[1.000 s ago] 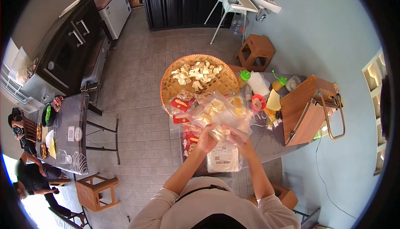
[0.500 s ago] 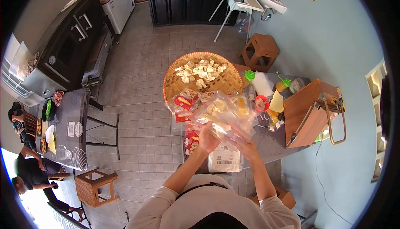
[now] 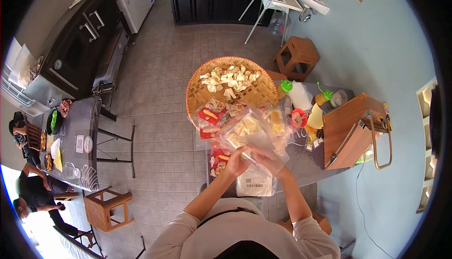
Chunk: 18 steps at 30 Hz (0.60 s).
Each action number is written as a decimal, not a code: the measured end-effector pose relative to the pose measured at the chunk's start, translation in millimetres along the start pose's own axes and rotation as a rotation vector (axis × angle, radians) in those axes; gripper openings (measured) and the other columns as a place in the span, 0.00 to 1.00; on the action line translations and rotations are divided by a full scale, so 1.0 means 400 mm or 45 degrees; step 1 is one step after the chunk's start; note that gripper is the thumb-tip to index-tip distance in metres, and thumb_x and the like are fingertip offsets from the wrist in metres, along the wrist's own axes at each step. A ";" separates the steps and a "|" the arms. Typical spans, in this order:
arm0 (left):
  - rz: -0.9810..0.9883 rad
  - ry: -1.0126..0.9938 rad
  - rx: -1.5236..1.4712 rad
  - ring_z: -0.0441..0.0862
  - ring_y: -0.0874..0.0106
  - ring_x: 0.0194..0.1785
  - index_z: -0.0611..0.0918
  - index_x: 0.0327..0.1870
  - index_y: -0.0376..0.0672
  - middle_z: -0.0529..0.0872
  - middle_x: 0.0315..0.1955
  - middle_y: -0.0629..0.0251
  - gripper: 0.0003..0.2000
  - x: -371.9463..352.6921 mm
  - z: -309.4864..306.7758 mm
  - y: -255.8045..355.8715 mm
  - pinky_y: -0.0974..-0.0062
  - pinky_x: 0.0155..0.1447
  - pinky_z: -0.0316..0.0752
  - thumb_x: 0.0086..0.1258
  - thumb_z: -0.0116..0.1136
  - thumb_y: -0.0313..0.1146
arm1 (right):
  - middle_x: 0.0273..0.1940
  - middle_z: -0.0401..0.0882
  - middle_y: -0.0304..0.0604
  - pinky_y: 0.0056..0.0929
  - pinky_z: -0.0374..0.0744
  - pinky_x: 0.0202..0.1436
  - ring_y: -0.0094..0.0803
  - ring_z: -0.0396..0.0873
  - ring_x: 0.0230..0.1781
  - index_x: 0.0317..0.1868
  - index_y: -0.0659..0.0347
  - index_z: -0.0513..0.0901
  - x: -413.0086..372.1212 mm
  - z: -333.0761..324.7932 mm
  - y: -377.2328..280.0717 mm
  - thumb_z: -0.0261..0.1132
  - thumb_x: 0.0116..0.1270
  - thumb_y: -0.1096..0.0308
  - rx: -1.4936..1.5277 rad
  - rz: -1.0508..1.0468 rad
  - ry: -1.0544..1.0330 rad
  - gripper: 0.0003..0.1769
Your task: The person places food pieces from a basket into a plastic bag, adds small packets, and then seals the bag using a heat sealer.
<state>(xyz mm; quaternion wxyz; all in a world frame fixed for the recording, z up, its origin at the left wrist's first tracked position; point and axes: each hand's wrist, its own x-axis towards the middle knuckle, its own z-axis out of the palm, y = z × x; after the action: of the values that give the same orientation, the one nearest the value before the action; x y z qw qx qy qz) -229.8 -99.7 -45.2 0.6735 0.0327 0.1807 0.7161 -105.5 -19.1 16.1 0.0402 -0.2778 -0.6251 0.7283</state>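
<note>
A clear plastic bag [image 3: 248, 128] with pale, flat food pieces inside is held in front of me at the table's near side. My left hand [image 3: 237, 163] grips its lower left edge, and my right hand [image 3: 268, 161] closes on its lower right edge. The fingertips of both hands nearly meet at the bag's near end. Below my hands lies a flat pack with a white barcode label [image 3: 254, 186]. Beyond the bag, a round woven bamboo tray [image 3: 266, 89] carries a pile of cream-coloured pieces [image 3: 230, 79]. Red-labelled packets [image 3: 207, 117] lie on its near side.
Green-capped bottles [image 3: 285, 87], a red cup [image 3: 298, 117] and a wooden box with a metal handle [image 3: 348, 127] stand to the right. A brown stool [image 3: 297, 57] is behind them. Two people sit by another table [image 3: 80, 117] at far left.
My hands have come closer together at the bag's near end. The bag now lies flatter, its food pieces showing toward the far end.
</note>
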 end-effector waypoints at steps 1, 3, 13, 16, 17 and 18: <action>0.019 0.073 0.086 0.73 0.66 0.49 0.69 0.53 0.41 0.75 0.46 0.61 0.23 -0.003 0.001 0.004 0.66 0.54 0.67 0.58 0.49 0.44 | 0.53 0.68 0.33 0.19 0.61 0.57 0.20 0.63 0.53 0.59 0.64 0.64 0.008 0.003 -0.001 0.52 0.66 0.63 -0.052 0.001 -0.006 0.23; 0.073 0.126 0.049 0.73 0.66 0.49 0.69 0.52 0.41 0.76 0.45 0.61 0.22 0.002 -0.010 0.017 0.66 0.54 0.67 0.58 0.49 0.42 | 0.53 0.67 0.35 0.20 0.61 0.57 0.21 0.62 0.55 0.59 0.64 0.64 0.024 0.020 0.019 0.52 0.66 0.63 -0.009 -0.084 0.037 0.23; 0.589 0.306 -0.285 0.72 0.64 0.51 0.67 0.54 0.40 0.74 0.47 0.61 0.22 0.000 -0.095 0.231 0.63 0.55 0.67 0.59 0.50 0.40 | 0.48 0.74 0.46 0.29 0.74 0.49 0.33 0.75 0.46 0.55 0.65 0.68 0.170 -0.062 -0.073 0.52 0.64 0.66 0.114 -0.186 0.092 0.20; 0.674 0.331 -0.317 0.71 0.64 0.52 0.67 0.54 0.39 0.74 0.48 0.61 0.23 -0.011 -0.125 0.271 0.64 0.57 0.65 0.57 0.52 0.38 | 0.41 0.77 0.44 0.26 0.76 0.40 0.29 0.78 0.38 0.52 0.61 0.72 0.335 -0.126 -0.035 0.54 0.63 0.66 -0.005 -0.212 0.351 0.17; 0.687 0.331 -0.311 0.71 0.64 0.52 0.67 0.54 0.39 0.74 0.48 0.61 0.23 -0.010 -0.133 0.278 0.64 0.57 0.65 0.57 0.52 0.38 | 0.41 0.77 0.45 0.24 0.76 0.38 0.29 0.78 0.38 0.51 0.61 0.72 0.404 -0.144 -0.011 0.55 0.62 0.66 -0.039 -0.199 0.416 0.17; 0.696 0.362 -0.316 0.71 0.64 0.52 0.66 0.54 0.39 0.74 0.49 0.61 0.23 -0.008 -0.143 0.282 0.64 0.57 0.65 0.58 0.52 0.37 | 0.41 0.77 0.45 0.24 0.76 0.38 0.29 0.78 0.38 0.51 0.61 0.72 0.477 -0.160 0.014 0.55 0.62 0.66 -0.036 -0.206 0.402 0.17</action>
<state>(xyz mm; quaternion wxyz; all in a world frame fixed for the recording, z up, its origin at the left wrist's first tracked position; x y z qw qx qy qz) -353.8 -118.1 -63.7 0.4234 -0.1026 0.1687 0.8842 -235.6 114.1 -60.8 0.1927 -0.3381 -0.6416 0.6610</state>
